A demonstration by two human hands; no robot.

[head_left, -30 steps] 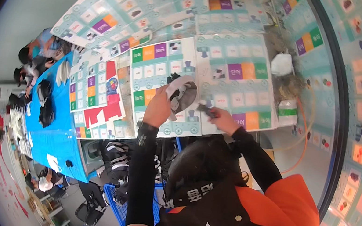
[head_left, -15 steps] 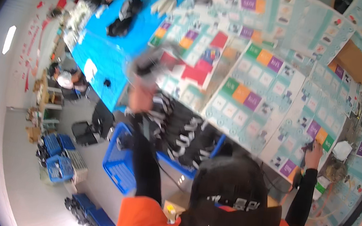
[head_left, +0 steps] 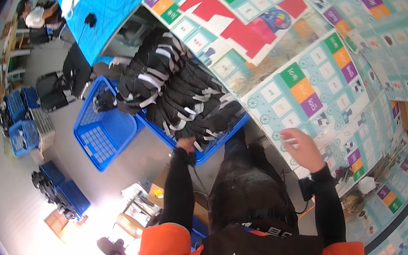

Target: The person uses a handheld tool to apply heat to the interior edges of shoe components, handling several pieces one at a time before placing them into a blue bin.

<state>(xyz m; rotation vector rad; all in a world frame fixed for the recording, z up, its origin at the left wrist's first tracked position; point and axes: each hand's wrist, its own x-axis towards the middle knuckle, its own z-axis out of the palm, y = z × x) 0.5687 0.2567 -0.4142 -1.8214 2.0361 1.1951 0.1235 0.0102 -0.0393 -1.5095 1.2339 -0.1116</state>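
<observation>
A blue plastic basket [head_left: 238, 127] below the table edge is packed with rows of black pieces that look like shoe uppers [head_left: 167, 92], with pale grey parts. My left hand [head_left: 185, 144] is at the near rim of the basket, touching the end of the rows. Its fingertips are hard to make out among the black pieces. Over the front edge of the table, my right hand [head_left: 303, 149] hovers with fingers apart and nothing in them. Beneath it lies the printed sheet [head_left: 277, 106] covering the table. A small dark tool-like thing [head_left: 343, 172] lies to its right.
An emptier blue basket [head_left: 101, 138] stands left of the full one. Red sheet offcuts [head_left: 248, 35] lie on the table, beside a blue-covered table [head_left: 87, 2]. A black chair [head_left: 54, 93] and stacked blue crates [head_left: 66, 191] are on the floor. A cord runs near my legs.
My left hand has come down from over the table, where it was blurred with a greyish-black thing, to the basket. My right hand has left the dark thing at the right and moved left. The view has shifted.
</observation>
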